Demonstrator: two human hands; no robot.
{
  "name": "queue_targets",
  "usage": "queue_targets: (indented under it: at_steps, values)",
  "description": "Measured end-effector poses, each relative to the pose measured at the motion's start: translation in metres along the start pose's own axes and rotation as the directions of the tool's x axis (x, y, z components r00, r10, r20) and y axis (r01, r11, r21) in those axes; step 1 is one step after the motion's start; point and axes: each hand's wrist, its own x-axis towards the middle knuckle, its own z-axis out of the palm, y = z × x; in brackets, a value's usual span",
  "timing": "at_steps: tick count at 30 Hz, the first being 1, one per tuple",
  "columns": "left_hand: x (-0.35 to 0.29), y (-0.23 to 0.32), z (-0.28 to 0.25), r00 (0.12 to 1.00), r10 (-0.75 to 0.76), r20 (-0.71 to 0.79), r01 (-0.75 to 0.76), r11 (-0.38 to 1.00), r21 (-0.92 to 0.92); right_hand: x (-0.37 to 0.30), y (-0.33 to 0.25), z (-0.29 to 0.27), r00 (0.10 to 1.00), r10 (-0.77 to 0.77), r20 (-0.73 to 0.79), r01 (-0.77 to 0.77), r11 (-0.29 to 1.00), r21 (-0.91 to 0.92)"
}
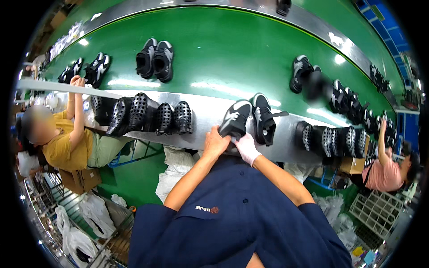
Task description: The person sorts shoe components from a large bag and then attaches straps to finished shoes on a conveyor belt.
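A black sneaker with a grey-white toe (237, 115) is between my hands at the steel ledge, its toe pointing away from me. My bare left hand (216, 143) grips it at the left side of the heel. On my right hand (247, 148) is a white glove; its fingers close at the heel opening, partly hidden by the shoe. Just right of the held shoe stands a second black sneaker (263, 119), a dark strap sticking out from it to the right.
The steel ledge (203, 120) borders a green conveyor belt (214, 53) carrying pairs of sneakers (155, 60). Black perforated shoe forms (143, 112) stand left, more forms (333, 140) right. Co-workers sit at left (67, 138) and right (384, 172). White sacks (174, 172) lie below the ledge.
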Motion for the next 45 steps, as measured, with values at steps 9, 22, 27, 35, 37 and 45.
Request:
queue_targets:
  at_steps: [9, 22, 27, 35, 37, 45]
  values:
    - [-0.011, 0.033, -0.021, 0.953, -0.095, 0.287, 0.192, 0.922, -0.335, -0.078, -0.053, -0.14, 0.991, 0.123, -0.049, -0.121, 0.992, 0.044]
    - [-0.046, 0.054, -0.023, 0.69, 0.723, -0.048, -0.681, 0.67, 0.295, -0.052, -0.005, -0.121, 0.913, 0.085, -0.398, -0.146, 0.981, -0.124]
    - [-0.039, 0.057, 0.001, 0.626, 0.706, 0.33, -0.777, 0.531, 0.338, -0.077, -0.015, -0.127, 0.84, -0.085, -0.535, 0.005, 0.989, -0.15]
    - [-0.018, 0.083, 0.05, 0.755, 0.518, 0.402, -0.655, 0.574, 0.491, -0.059, -0.003, -0.147, 0.886, 0.112, -0.451, -0.022, 0.979, 0.202]
    - [-0.003, 0.087, 0.049, 0.72, 0.599, 0.351, -0.678, 0.498, 0.541, -0.058, 0.004, -0.15, 0.878, 0.187, -0.44, -0.055, 0.953, 0.297]
    - [0.143, 0.123, -0.063, 0.642, 0.737, 0.213, -0.621, 0.337, 0.708, -0.055, -0.002, -0.164, 0.883, 0.31, -0.352, -0.079, 0.838, 0.54]
